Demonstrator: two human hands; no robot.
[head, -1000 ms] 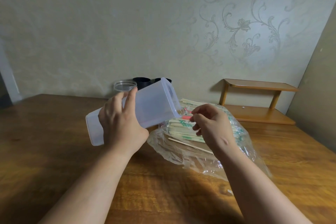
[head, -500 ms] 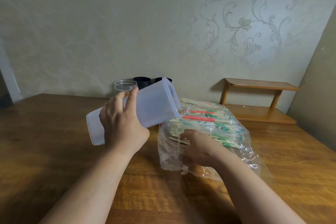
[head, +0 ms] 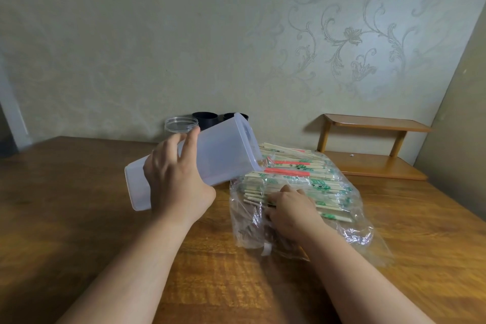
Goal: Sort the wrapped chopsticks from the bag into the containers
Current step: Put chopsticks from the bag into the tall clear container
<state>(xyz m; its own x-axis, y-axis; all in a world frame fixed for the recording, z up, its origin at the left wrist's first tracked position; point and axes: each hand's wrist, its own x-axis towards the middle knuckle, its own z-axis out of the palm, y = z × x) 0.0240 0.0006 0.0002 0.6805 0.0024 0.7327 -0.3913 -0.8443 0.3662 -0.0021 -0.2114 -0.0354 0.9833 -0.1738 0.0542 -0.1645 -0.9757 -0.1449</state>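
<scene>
Bare forearms [head: 136,265], left grip [head: 176,181], right grip [head: 292,210]

Item 1: counter [head: 79,192], brown wood with a strong grain, glossy, running from my near edge to the wall; a dark shadow lies over its left part.

Item 2: back wall [head: 157,47], pale grey-green paper with a faint mottled texture.

Item 3: scroll pattern [head: 349,34], silvery leaves and curling stems around one flower, on the wall's right half.

Item 4: wooden rack [head: 376,123], two tiers, light orange-brown, standing at the far right of the counter against the wall; slanted posts carry its upper board.

Item 5: small white speck [head: 351,156] on the rack's lower board; too small to identify.

Item 6: side wall [head: 460,126], plain beige, to my right.

Item 7: pale upright strip [head: 13,118] at the far left edge.
</scene>
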